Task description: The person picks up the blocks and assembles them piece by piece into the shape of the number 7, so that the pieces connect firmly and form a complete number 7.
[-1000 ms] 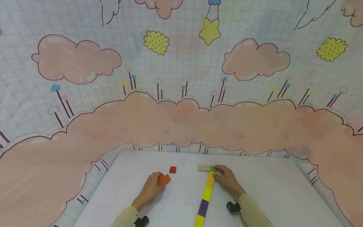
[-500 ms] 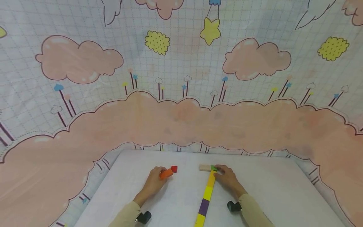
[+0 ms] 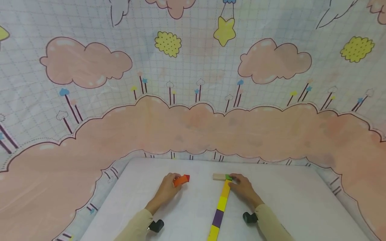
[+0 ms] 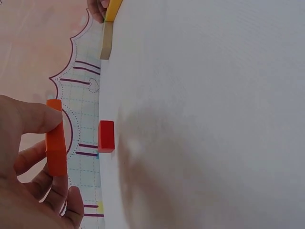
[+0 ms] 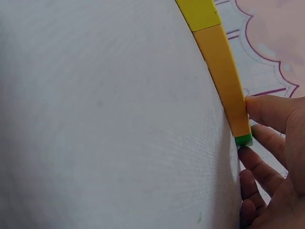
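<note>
My left hand (image 3: pixel 166 190) pinches an orange block (image 3: pixel 180 181) between thumb and fingers. In the left wrist view that orange block (image 4: pixel 56 143) is held up, apart from the red block (image 4: pixel 106 136) standing on the table. At the far end of a row of blocks is my right hand (image 3: pixel 245 190), thumb against the yellow-orange block (image 5: pixel 223 78) and fingers curled at the green block (image 5: pixel 243 140). A plain wooden block (image 3: pixel 219 176) adjoins the green one on its left. Part of the green block is hidden by the fingers.
The row runs toward the near edge through a yellow block (image 3: pixel 222 203), a purple block (image 3: pixel 218 218) and another yellow block (image 3: pixel 213 232). Behind the white table (image 3: pixel 274 201) hangs a patterned cloth (image 3: pixel 193 130). Dark wrist devices sit beside both sleeves.
My left hand has carried the orange block away from me and slightly right, and it now overlaps the red block in the head view. My right hand has stayed in place.
</note>
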{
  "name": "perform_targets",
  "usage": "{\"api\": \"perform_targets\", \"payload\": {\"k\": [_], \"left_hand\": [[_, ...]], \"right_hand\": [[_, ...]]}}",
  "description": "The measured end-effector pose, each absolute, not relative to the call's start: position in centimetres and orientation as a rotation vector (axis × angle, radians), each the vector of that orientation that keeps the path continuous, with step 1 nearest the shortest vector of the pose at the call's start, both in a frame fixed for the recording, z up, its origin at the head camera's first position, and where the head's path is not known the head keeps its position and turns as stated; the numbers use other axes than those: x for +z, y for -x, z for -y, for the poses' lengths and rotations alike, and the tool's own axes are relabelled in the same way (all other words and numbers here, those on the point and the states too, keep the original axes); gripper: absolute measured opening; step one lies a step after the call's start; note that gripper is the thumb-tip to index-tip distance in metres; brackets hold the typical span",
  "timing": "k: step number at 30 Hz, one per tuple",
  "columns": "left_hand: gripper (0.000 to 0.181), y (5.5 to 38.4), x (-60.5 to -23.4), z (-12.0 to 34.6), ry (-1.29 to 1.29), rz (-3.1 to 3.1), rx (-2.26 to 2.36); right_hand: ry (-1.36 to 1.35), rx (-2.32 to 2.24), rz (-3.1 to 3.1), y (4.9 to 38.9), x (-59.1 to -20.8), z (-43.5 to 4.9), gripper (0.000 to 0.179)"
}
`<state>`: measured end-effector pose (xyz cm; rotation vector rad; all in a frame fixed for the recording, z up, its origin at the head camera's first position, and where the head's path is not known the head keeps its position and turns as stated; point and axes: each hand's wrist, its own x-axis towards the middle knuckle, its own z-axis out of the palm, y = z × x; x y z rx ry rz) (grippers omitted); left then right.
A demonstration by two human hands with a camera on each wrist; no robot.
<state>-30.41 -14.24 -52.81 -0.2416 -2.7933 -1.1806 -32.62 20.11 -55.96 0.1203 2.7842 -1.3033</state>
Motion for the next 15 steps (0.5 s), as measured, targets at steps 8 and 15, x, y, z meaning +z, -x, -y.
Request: {"api": "perform_targets", "payload": {"k": [8,15], "left_hand": [[0.034,31.0,-52.5,13.1,0.322,2.781,-1.156],[0.032,31.6,-52.4,12.2,0.396,2.749,-1.133]], "right_hand": [[-0.154,-1.303,-2.778,32.9,-55.8,-20.0,0.043],[-0.114,-1.298,-2.827,33.0,-56.1,-20.1,0.043]]}}
